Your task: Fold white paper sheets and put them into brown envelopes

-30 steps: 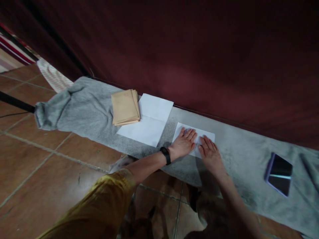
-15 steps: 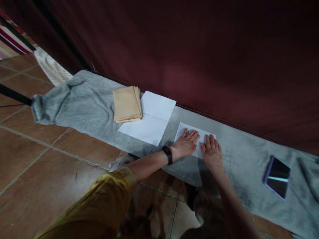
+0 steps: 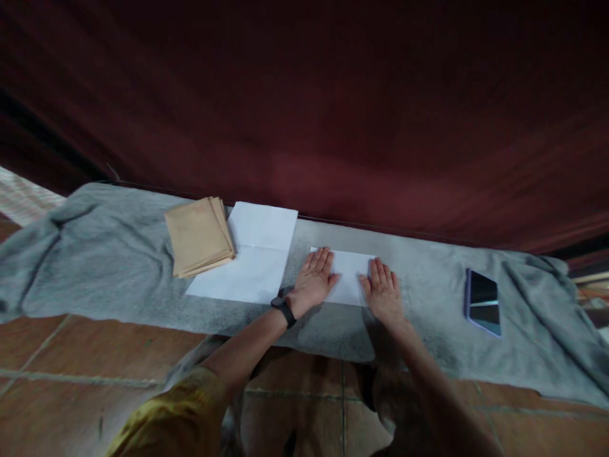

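Head view: a small white sheet (image 3: 349, 270) lies on grey cloth (image 3: 432, 285), just below and right of the frame's centre, its long axis running left to right. The left hand (image 3: 311, 282) covers its left end, the right hand (image 3: 384, 295) its right; each grip is flat, fingers extended, neither nearer.

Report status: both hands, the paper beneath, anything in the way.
Left hand flat on white paper, left end; right hand on right end. Brown stack and phone lie apart, not blocking.
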### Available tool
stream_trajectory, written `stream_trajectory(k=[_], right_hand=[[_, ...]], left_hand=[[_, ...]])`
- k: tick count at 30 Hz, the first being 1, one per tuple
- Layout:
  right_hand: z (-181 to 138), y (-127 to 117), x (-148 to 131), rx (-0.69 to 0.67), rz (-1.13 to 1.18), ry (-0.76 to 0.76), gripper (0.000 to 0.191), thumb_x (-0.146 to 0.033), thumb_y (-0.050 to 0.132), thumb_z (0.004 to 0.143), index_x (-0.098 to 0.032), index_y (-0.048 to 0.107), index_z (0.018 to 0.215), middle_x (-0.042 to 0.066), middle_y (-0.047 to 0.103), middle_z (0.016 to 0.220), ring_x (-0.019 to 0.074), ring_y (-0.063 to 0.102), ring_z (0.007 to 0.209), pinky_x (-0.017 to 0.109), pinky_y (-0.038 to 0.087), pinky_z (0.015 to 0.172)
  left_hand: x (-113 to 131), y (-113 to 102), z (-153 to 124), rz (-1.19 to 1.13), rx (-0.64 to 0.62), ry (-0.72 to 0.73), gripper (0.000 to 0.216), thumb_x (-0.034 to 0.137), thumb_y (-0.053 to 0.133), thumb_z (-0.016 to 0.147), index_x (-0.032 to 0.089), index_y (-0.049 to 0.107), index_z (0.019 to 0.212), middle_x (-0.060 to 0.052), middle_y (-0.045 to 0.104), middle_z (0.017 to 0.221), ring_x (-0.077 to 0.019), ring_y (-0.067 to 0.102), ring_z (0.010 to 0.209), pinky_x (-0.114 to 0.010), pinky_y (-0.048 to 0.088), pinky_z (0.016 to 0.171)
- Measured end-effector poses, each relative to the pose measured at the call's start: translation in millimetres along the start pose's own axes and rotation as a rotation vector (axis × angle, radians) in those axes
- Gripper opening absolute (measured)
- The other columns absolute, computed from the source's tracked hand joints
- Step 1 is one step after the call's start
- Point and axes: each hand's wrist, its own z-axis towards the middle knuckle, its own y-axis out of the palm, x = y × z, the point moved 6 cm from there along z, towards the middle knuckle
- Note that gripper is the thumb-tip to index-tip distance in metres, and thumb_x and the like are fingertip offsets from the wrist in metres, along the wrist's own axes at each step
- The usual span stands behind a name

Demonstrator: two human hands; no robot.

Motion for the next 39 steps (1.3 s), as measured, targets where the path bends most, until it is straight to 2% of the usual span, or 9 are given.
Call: stream_trajectory(k=[5, 9, 11, 16, 19, 23, 28, 39], right_hand=[[-3.1, -3.4, 7.7, -0.020, -0.008, 0.063, 0.064, -0.048, 0.025, 0.105, -0.009, 0.037, 0.154, 0.019, 0.046, 0.155, 0.0337, 0.042, 0.143, 0.055, 0.030, 0.118], [-0.8, -8.1, 8.7, -0.034, -0.006, 0.125, 0.060, -0.041, 0.024, 0.105, -0.008, 0.041, 0.152, 0.021, 0.046, 0.154, 0.0345, 0.043, 0.142, 0.058, 0.029, 0.117], [3.0, -11.1, 3.8, -0.028, 0.020, 0.141, 0.059, -0.037, 0.023, 0.105, -0.006, 0.040, 0.152, 0.022, 0.043, 0.156, 0.0342, 0.041, 0.144, 0.058, 0.028, 0.117], [11.5, -12.4, -30.2, -0.084, 0.146, 0.020, 0.056, -0.037, 0.025, 0.106, -0.014, 0.038, 0.155, 0.014, 0.037, 0.161, 0.0287, 0.035, 0.148, 0.051, 0.028, 0.120], [10.1, -9.8, -48.7, -0.153, 0.163, -0.085, 0.054, -0.037, 0.025, 0.107, -0.016, 0.042, 0.153, 0.011, 0.038, 0.161, 0.0265, 0.033, 0.149, 0.049, 0.027, 0.122], [6.0, -8.7, -51.9, -0.162, 0.117, -0.130, 0.052, -0.036, 0.029, 0.107, -0.017, 0.041, 0.153, 0.011, 0.038, 0.161, 0.0272, 0.034, 0.149, 0.050, 0.024, 0.122], [5.5, -8.6, -45.9, -0.119, 0.098, -0.105, 0.052, -0.036, 0.030, 0.107, -0.019, 0.039, 0.155, 0.010, 0.039, 0.160, 0.0275, 0.036, 0.148, 0.050, 0.026, 0.121], [6.2, -9.4, -48.3, -0.123, 0.106, -0.088, 0.051, -0.033, 0.032, 0.106, -0.020, 0.039, 0.155, 0.009, 0.039, 0.160, 0.0276, 0.037, 0.148, 0.051, 0.028, 0.120]], left_hand=[[-11.8, -4.3, -4.6, 0.054, -0.028, -0.085, 0.066, 0.049, 0.033, 0.103, 0.005, 0.038, 0.152, -0.020, 0.033, 0.161, -0.0291, 0.027, 0.152, -0.045, 0.020, 0.126], [-16.2, -12.8, -5.7, 0.093, -0.035, -0.109, 0.057, 0.036, 0.032, 0.103, 0.009, 0.039, 0.153, -0.017, 0.036, 0.161, -0.0295, 0.024, 0.153, -0.054, 0.014, 0.126], [-10.5, -17.1, -5.0, 0.088, -0.008, -0.085, 0.055, 0.031, 0.031, 0.103, 0.010, 0.040, 0.152, -0.015, 0.036, 0.161, -0.0280, 0.024, 0.153, -0.055, 0.013, 0.126], [27.9, -13.1, -6.4, 0.008, 0.005, 0.129, 0.052, 0.028, 0.030, 0.103, 0.011, 0.041, 0.151, -0.011, 0.038, 0.161, -0.0231, 0.025, 0.153, -0.048, 0.020, 0.127], [40.1, -5.9, -8.6, -0.001, -0.010, 0.166, 0.053, 0.027, 0.031, 0.103, 0.009, 0.040, 0.151, -0.012, 0.038, 0.161, -0.0243, 0.026, 0.153, -0.049, 0.022, 0.126], [37.9, -1.0, -7.6, 0.008, -0.026, 0.157, 0.054, 0.028, 0.031, 0.102, 0.010, 0.039, 0.152, -0.012, 0.037, 0.161, -0.0247, 0.028, 0.152, -0.050, 0.023, 0.125], [31.3, -0.9, 1.5, 0.006, -0.016, 0.121, 0.054, 0.026, 0.032, 0.101, 0.010, 0.040, 0.152, -0.012, 0.040, 0.160, -0.0237, 0.031, 0.151, -0.046, 0.026, 0.124], [28.6, 3.2, 15.6, 0.013, 0.003, 0.061, 0.054, 0.026, 0.031, 0.100, 0.012, 0.042, 0.151, -0.010, 0.042, 0.159, -0.0246, 0.033, 0.150, -0.047, 0.026, 0.124]])
